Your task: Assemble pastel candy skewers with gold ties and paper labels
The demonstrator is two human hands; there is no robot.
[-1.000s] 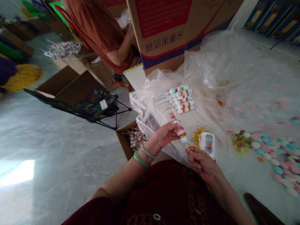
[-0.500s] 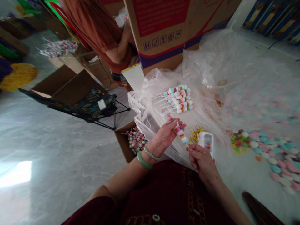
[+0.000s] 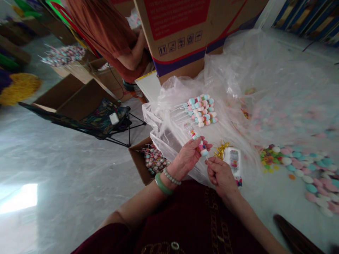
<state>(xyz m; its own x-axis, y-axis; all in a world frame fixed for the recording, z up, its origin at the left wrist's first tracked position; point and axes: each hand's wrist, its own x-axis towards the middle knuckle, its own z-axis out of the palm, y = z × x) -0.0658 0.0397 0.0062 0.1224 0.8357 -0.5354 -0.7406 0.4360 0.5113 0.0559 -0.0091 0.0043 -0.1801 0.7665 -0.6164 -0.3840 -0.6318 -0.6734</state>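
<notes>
My left hand is closed round a candy skewer of pink, white and blue marshmallow pieces in a printed clear wrapper. My right hand pinches the skewer's stick end just below the candies. A bunch of gold twist ties lies right beside my hands, next to a stack of printed wrappers. Further away, a pile of finished skewers rests on the clear plastic sheet.
Loose pastel candies spread over the table at right. A cardboard box of wrapped skewers stands below the table edge. Behind it are a large printed carton, a folding stool, and another person in an orange top.
My hands have drawn closer together and slightly left. The skewer has slid further into the wrapper, with fewer candies showing below my left hand.
</notes>
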